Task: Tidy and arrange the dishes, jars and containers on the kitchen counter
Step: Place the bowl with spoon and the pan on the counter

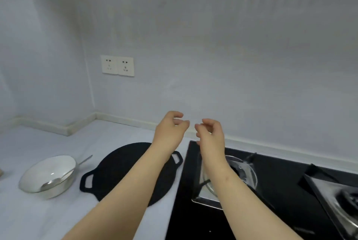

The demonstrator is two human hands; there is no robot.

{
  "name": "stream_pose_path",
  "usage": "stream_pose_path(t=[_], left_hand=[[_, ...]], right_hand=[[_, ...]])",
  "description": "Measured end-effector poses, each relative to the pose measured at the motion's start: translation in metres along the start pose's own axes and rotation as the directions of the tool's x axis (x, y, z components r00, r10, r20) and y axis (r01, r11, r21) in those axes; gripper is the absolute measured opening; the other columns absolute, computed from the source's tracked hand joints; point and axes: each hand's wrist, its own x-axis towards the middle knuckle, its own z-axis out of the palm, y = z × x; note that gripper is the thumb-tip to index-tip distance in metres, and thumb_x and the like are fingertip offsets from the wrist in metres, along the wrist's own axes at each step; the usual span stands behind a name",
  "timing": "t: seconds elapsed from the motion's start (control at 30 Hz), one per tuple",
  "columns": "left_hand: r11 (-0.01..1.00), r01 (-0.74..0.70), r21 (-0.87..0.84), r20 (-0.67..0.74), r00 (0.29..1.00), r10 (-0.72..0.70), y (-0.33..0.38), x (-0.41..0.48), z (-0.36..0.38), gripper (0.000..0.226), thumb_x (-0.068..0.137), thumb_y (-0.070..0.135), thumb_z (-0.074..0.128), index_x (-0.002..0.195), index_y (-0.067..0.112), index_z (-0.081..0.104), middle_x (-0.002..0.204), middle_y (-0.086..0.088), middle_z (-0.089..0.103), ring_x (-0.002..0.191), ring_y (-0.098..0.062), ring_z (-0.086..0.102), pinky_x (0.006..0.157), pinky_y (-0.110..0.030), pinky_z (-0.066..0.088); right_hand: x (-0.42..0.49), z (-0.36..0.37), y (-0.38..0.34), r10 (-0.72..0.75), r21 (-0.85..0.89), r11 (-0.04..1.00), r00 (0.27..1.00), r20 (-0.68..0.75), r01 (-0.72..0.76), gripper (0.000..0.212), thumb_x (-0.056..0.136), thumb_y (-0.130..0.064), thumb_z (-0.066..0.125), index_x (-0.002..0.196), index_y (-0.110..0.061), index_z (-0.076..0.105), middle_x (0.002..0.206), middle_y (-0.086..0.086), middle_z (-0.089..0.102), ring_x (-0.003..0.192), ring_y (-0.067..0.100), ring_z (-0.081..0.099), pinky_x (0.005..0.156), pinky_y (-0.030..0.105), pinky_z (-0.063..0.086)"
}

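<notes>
Bowl point(48, 175) lies well left of both empty hands' grip.

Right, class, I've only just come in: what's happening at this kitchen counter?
A person stands at the counter with both bare arms stretched out. The left hand and right hand are raised, fingers loosely curled, holding nothing. Below the left arm lies a flat black griddle pan. Left of it stands a white bowl with a metal spoon resting in it. The right arm reaches over the black gas stove. Nothing is being handled at this moment.
</notes>
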Motion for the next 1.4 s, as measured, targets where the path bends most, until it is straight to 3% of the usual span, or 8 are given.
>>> stream_pose_path(t=[0.07,0.17,0.37,0.67,0.73,0.9,1.03,1.4], left_hand=[[1.0,-0.02,-0.013,0.122,0.992,0.021,0.01,-0.006,0.044,0.018,0.091,0.022,0.054,0.109,0.026,0.051,0.106,-0.001,0.06,0.096,-0.015,0.057,0.08,-0.025,0.043],[0.998,-0.049,-0.034,0.291,0.955,0.057,0.025,-0.022,0.108,0.018,0.091,0.022,0.054,0.108,0.025,0.052,0.1,0.001,0.06,0.092,-0.014,0.056,0.076,-0.025,0.042],[0.991,-0.093,-0.096,0.606,0.785,0.132,0.054,-0.08,0.216,0.018,0.091,0.022,0.053,0.108,0.027,0.052,0.099,0.003,0.061,0.089,-0.01,0.057,0.073,-0.024,0.045],[0.971,-0.163,-0.174,0.89,0.396,0.226,0.088,-0.235,0.344,0.014,0.091,0.022,0.056,0.105,0.027,0.054,0.098,0.004,0.061,0.094,-0.015,0.059,0.075,-0.026,0.048],[0.966,-0.156,-0.205,0.906,0.344,0.248,0.093,-0.262,0.36,0.016,0.091,0.023,0.056,0.107,0.024,0.056,0.099,0.002,0.062,0.093,-0.017,0.061,0.07,-0.026,0.046],[0.946,-0.152,-0.286,0.947,0.106,0.304,0.116,-0.388,0.407,0.014,0.09,0.022,0.055,0.104,0.025,0.054,0.106,-0.001,0.062,0.099,-0.019,0.06,0.079,-0.03,0.047],[0.933,-0.115,-0.34,0.94,-0.038,0.338,0.131,-0.48,0.432,0.015,0.09,0.021,0.056,0.104,0.026,0.054,0.107,0.0,0.061,0.1,-0.018,0.06,0.083,-0.032,0.048],[0.927,-0.087,-0.366,0.862,-0.409,0.301,0.148,-0.681,0.463,0.01,0.09,0.02,0.053,0.098,0.026,0.054,0.1,0.003,0.06,0.1,-0.021,0.06,0.077,-0.029,0.046]], right_hand=[[0.0,-0.049,-0.006,-0.01,-0.009,1.0,0.994,-0.113,0.009,0.016,0.09,-0.016,0.055,0.103,-0.024,0.051,0.101,-0.007,0.055,0.095,0.016,0.057,0.08,0.031,0.049],[-0.01,-0.12,-0.013,-0.023,-0.025,1.0,0.955,-0.295,0.016,0.012,0.09,-0.016,0.055,0.097,-0.026,0.053,0.097,-0.008,0.055,0.097,0.017,0.057,0.089,0.036,0.048],[-0.051,-0.237,-0.025,-0.049,-0.055,0.998,0.796,-0.603,0.02,0.012,0.09,-0.014,0.054,0.092,-0.026,0.055,0.101,-0.001,0.058,0.101,0.019,0.057,0.094,0.038,0.048],[-0.184,-0.387,-0.027,-0.101,-0.114,0.993,0.375,-0.921,-0.012,0.01,0.09,-0.014,0.055,0.095,-0.022,0.055,0.095,-0.003,0.059,0.094,0.02,0.059,0.083,0.034,0.048],[-0.208,-0.407,-0.03,-0.111,-0.124,0.992,0.334,-0.936,-0.019,0.009,0.089,-0.013,0.055,0.095,-0.02,0.056,0.093,-0.002,0.059,0.092,0.021,0.059,0.083,0.035,0.048],[-0.31,-0.487,-0.044,-0.161,-0.166,0.985,0.098,-0.982,-0.046,0.015,0.086,-0.012,0.056,0.081,-0.026,0.056,0.088,0.004,0.062,0.081,0.02,0.058,0.073,0.035,0.047],[-0.385,-0.53,-0.057,-0.177,-0.173,0.98,-0.032,-0.984,-0.096,0.017,0.087,-0.012,0.055,0.081,-0.027,0.053,0.086,-0.002,0.06,0.092,0.022,0.06,0.087,0.04,0.048],[-0.575,-0.591,-0.072,-0.239,-0.128,0.956,-0.443,-0.864,-0.266,0.011,0.09,-0.01,0.05,0.092,-0.021,0.054,0.082,-0.008,0.055,0.078,0.011,0.053,0.067,0.025,0.04]])
